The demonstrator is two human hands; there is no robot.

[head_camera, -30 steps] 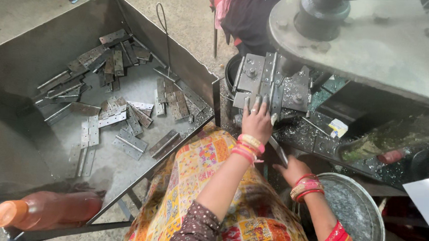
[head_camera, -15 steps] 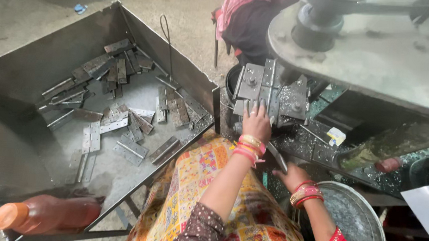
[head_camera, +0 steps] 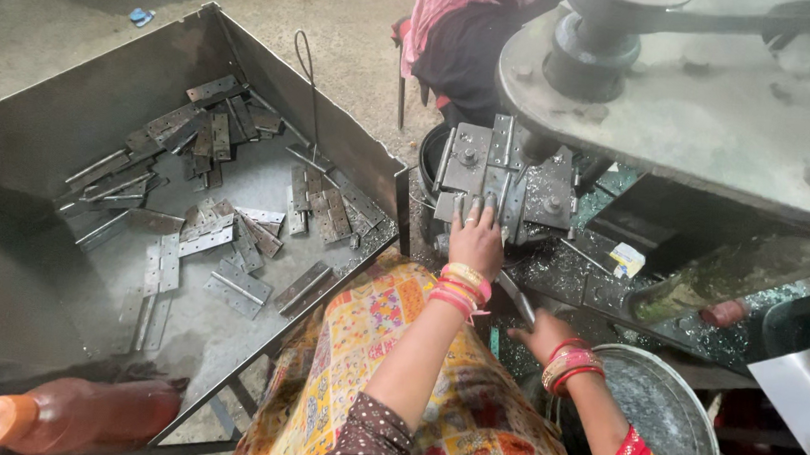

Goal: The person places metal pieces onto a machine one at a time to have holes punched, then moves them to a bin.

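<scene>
Hinge plate [head_camera: 470,206] sits right at the machine's die block [head_camera: 507,173], under the fingertips of the left hand [head_camera: 477,244]. That hand is laid flat-ish, fingers stretched forward and pressing down on the plate rather than wrapped around it, so more of a push/steady than a real grip. The plate's long side seems to run left to right along the front edge of the block, flat face up, though the fingers cover most of it, so I'm only fairly sure of that.

The right hand [head_camera: 541,335] is lower down, near the rim of the round metal pan [head_camera: 692,432], fingers loosely curled. Can't tell if it's got anything in it; the view's too dark there.

How far along? Looks like one piece is being seated at the press, not yet worked by my guess. The big steel bin [head_camera: 37,271] to the left has a fair scatter of hinges [head_camera: 236,236] lying every which way across its floor, far from full, so I'd call this mid-batch with plenty left.

Further out: an orange bottle [head_camera: 66,415] lies at the bin's near corner, the big grey machine table [head_camera: 712,115] hangs over the top right, and another person in a pink scarf [head_camera: 442,5] sits behind the machine.
</scene>
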